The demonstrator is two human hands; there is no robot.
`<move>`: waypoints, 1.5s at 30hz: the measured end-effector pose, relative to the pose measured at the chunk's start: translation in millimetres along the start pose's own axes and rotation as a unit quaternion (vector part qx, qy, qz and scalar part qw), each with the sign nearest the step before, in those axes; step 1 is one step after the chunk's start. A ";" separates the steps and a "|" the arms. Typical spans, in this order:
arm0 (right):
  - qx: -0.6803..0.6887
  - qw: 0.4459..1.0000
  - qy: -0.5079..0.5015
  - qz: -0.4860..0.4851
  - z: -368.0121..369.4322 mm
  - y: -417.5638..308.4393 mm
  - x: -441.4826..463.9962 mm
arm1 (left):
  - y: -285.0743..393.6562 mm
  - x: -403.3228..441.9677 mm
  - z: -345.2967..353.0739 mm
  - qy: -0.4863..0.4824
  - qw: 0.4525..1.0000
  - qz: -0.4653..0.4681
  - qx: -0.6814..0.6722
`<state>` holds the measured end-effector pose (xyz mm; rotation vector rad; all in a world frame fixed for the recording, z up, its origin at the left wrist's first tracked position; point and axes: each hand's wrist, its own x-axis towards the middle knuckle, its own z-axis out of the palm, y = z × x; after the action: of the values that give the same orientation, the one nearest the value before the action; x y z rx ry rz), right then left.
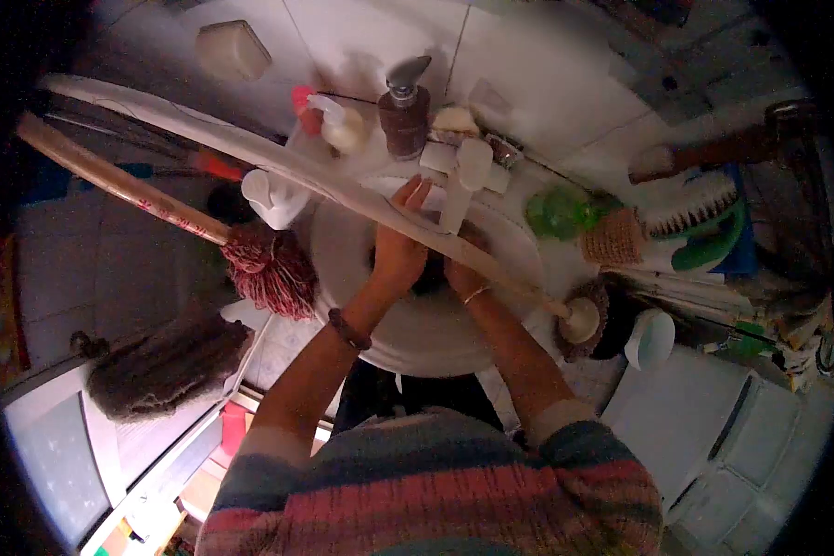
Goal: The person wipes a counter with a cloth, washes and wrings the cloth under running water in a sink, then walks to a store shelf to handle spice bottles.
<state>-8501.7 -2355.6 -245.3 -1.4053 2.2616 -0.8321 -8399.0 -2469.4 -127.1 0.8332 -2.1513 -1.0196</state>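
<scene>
My left hand (pixel 399 255) is over the white washbasin (pixel 380 334), its fingers stretched up toward the tap (pixel 468 176). A long pale wooden pole (pixel 315 171) slants across the view from upper left to lower right and hides part of this hand. My right hand (pixel 463 275) is lower in the basin, just beneath the tap. The pole and shadow cover its fingers, so I cannot see whether they hold anything. Something dark shows between the hands. At its lower right end the pole has a pale round cap (pixel 580 320) with brown fuzzy material around it.
A soap pump bottle (pixel 404 120) and a cream-coloured pump bottle (pixel 345 130) stand behind the basin. To the left is a mop with red strands (pixel 269 269). A green scrub brush (pixel 709 236) lies at right, above a white cabinet-like unit (pixel 676 398).
</scene>
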 end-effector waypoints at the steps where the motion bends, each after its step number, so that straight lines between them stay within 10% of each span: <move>1: -0.019 1.000 -0.005 0.012 -3.1 -13.2 -1.3 | 11.6 9.5 0.6 0.006 0.999 0.034 -0.001; 5: 0.009 0.997 0.013 -0.081 -16.0 -8.5 2.4 | 16.9 43.6 15.6 -0.003 0.981 0.187 0.057; 8: -0.088 0.973 -0.183 0.107 15.9 45.6 7.9 | -3.2 41.2 26.1 -0.044 0.953 0.251 0.165; 13: 0.004 0.999 -0.015 0.045 7.7 14.4 -16.0 | 4.7 8.1 10.4 -0.065 0.968 0.194 0.144; 16: 0.107 0.994 -0.014 -0.004 -42.9 -35.5 -29.1 | -53.4 -48.0 14.2 -0.161 0.972 -0.173 -0.015; 20: 0.089 0.984 -0.001 -0.155 -75.2 -83.6 -44.0 | -56.5 -99.8 10.8 -0.220 0.669 -0.540 -0.461; 22: 0.106 0.972 -0.002 -0.207 -79.8 -105.2 -54.6 | -46.8 -105.4 14.7 -0.151 0.550 -0.524 -0.632; 29: 0.220 0.954 -0.147 -0.141 -92.7 -126.5 -89.7 | -45.4 -112.9 22.7 -0.109 0.661 -0.537 -0.513; 32: 0.347 0.936 -0.062 -0.002 -85.1 -104.3 -59.3 | -60.8 -114.9 23.9 -0.145 0.618 -0.524 -0.568; 36: 0.581 0.779 -0.149 0.184 -40.1 -34.5 -12.5 | -47.9 -105.6 -12.5 -0.247 0.494 -0.468 -0.690; 39: 0.743 0.601 -0.156 0.249 -1.2 -8.2 -13.8 | -32.5 -104.2 -7.8 -0.129 0.527 -0.550 -0.635; 45: 0.892 0.404 -0.130 0.152 6.8 -79.6 -23.7 | 19.5 -89.3 -13.7 -0.038 0.459 -0.427 -0.778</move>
<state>-8432.4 -2363.2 -199.6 0.0877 0.2555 -1.6725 -8339.2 -2398.8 -126.6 0.6729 0.1377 -2.6737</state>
